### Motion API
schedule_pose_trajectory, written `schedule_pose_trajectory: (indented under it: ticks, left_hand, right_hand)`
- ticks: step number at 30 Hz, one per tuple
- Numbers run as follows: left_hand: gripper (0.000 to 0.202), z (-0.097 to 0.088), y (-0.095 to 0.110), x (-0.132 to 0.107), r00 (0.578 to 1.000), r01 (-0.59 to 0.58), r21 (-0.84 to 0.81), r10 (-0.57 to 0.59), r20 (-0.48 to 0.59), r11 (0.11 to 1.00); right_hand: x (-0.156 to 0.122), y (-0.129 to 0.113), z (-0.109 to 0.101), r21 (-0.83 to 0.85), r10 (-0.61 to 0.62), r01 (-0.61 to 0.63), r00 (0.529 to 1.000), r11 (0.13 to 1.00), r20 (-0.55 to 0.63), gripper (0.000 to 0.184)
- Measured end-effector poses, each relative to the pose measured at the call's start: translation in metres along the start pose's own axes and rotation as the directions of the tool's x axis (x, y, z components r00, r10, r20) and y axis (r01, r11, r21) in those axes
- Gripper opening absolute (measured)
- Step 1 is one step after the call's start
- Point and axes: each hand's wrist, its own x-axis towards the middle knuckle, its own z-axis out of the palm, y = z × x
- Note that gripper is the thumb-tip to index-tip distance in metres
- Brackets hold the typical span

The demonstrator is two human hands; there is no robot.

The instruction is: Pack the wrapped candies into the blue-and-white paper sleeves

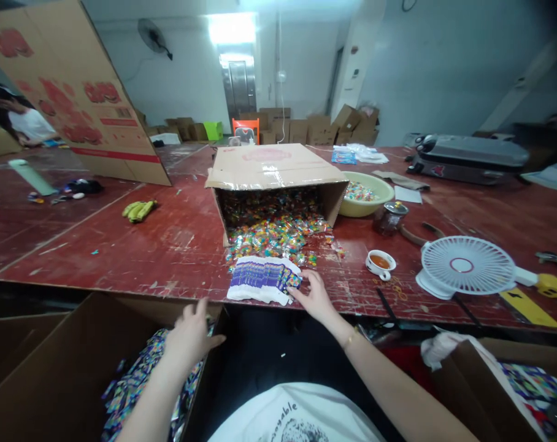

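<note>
My right hand [314,294] rests at the table's near edge, fingers apart and touching the right side of a fanned stack of purple and white bags [262,280]. My left hand [192,334] hangs open over the rim of a brown carton [62,368] at my lower left, which holds several filled colourful packets [135,383]. Behind the bags a cardboard box [273,169] lies on its side and spills a heap of small bright wrapped sweets [273,238] onto the red table [177,245].
A green bowl of sweets [365,191], a glass jar [389,216], a small cup of tea [380,264] and a white desk fan [467,267] stand to the right. Another carton [499,387] sits at lower right. Yellow gloves [139,210] lie to the left. A person sits at far left.
</note>
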Motion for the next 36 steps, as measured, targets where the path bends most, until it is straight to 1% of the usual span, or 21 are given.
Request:
schedule_pose_trajectory:
  ticks: [2,4,6,7,9,10,12,14,15,16,18,19,20,21,22,25,28,30,31,33,36]
  left_hand:
    - [0.096,0.001,-0.017,0.010,0.991,0.046,0.106,-0.032,-0.127,0.993]
    - [0.094,0.005,-0.011,0.013,0.970,-0.033,0.080,0.051,-0.239,0.996]
    - [0.079,0.010,0.017,0.009,0.930,-0.194,-0.004,0.182,-0.318,0.981]
    - [0.073,0.013,0.036,0.005,0.896,-0.286,-0.042,0.251,-0.365,0.957]
    - [0.076,0.020,0.077,-0.004,0.823,-0.457,-0.127,0.365,-0.435,0.880]
    - [0.082,0.024,0.096,-0.008,0.802,-0.509,-0.177,0.390,-0.452,0.843]
    - [0.087,0.029,0.127,-0.016,0.795,-0.555,-0.285,0.397,-0.459,0.782]
    - [0.072,0.032,0.143,-0.023,0.800,-0.586,-0.390,0.429,-0.419,0.711]
    - [0.065,0.032,0.145,-0.027,0.789,-0.611,-0.421,0.474,-0.390,0.671]
    - [0.061,0.031,0.145,-0.030,0.760,-0.650,-0.432,0.542,-0.359,0.625]
    - [0.063,0.028,0.140,-0.036,0.649,-0.751,-0.399,0.700,-0.299,0.526]
    - [0.065,0.026,0.137,-0.038,0.592,-0.792,-0.371,0.759,-0.272,0.485]
    - [0.066,0.025,0.134,-0.041,0.552,-0.818,-0.347,0.796,-0.247,0.459]
    - [0.067,0.025,0.132,-0.043,0.543,-0.823,-0.335,0.808,-0.228,0.458]
    - [0.068,0.027,0.130,-0.045,0.565,-0.808,-0.339,0.797,-0.213,0.482]
    - [0.075,0.034,0.130,-0.051,0.701,-0.688,-0.415,0.693,-0.168,0.595]
    - [0.075,0.038,0.131,-0.055,0.811,-0.552,-0.512,0.567,-0.145,0.658]
    - [0.067,0.037,0.130,-0.056,0.896,-0.402,-0.629,0.427,-0.122,0.665]
    - [0.063,0.035,0.129,-0.056,0.931,-0.315,-0.703,0.350,-0.100,0.638]
    - [0.053,0.033,0.127,-0.054,0.968,-0.171,-0.845,0.247,-0.048,0.506]
    - [0.048,0.034,0.127,-0.050,0.961,-0.062,-0.981,0.277,-0.009,0.184]
  right_hand:
    - [0.033,0.016,0.003,-0.037,0.045,-0.046,0.999,0.998,-0.032,0.055]
    - [0.055,0.023,0.004,-0.033,0.075,-0.076,0.996,0.997,-0.043,0.055]
    - [0.061,0.022,0.000,-0.015,0.086,-0.087,0.995,0.996,-0.050,0.047]
    - [0.058,0.018,-0.004,0.003,0.084,-0.083,0.995,0.997,-0.048,0.045]
    - [0.041,0.007,-0.014,0.048,0.069,-0.068,0.997,0.997,-0.021,0.044]
    - [0.028,0.000,-0.021,0.081,0.063,-0.063,0.998,0.995,0.007,0.043]
    - [-0.002,-0.015,-0.037,0.152,0.063,-0.073,0.996,0.986,0.069,0.039]
    - [-0.032,-0.028,-0.058,0.288,0.089,-0.114,0.991,0.951,0.099,0.032]
    - [-0.045,-0.033,-0.070,0.330,0.100,-0.129,0.989,0.935,0.106,0.029]
    - [-0.054,-0.034,-0.081,0.355,0.099,-0.159,0.979,0.921,0.181,0.031]
    - [-0.064,-0.031,-0.099,0.364,0.102,-0.230,0.936,0.903,0.338,0.048]
    - [-0.066,-0.027,-0.104,0.338,0.115,-0.268,0.905,0.902,0.409,0.049]
    - [-0.065,-0.021,-0.107,0.312,0.131,-0.295,0.882,0.903,0.453,0.047]
    - [-0.064,-0.015,-0.106,0.284,0.151,-0.315,0.865,0.906,0.478,0.043]
    - [-0.062,-0.010,-0.104,0.266,0.171,-0.330,0.859,0.906,0.483,0.040]
    - [-0.057,-0.003,-0.088,0.263,0.225,-0.359,0.876,0.896,0.427,0.040]
    - [-0.057,-0.014,-0.075,0.291,0.243,-0.361,0.896,0.886,0.371,0.045]
    - [-0.059,-0.027,-0.068,0.317,0.222,-0.346,0.903,0.883,0.368,0.048]
    - [-0.060,-0.033,-0.064,0.338,0.206,-0.332,0.910,0.880,0.359,0.049]
    - [-0.062,-0.040,-0.053,0.404,0.175,-0.306,0.928,0.862,0.330,0.046]
    - [-0.063,-0.040,-0.036,0.556,0.152,-0.307,0.939,0.772,0.307,0.040]
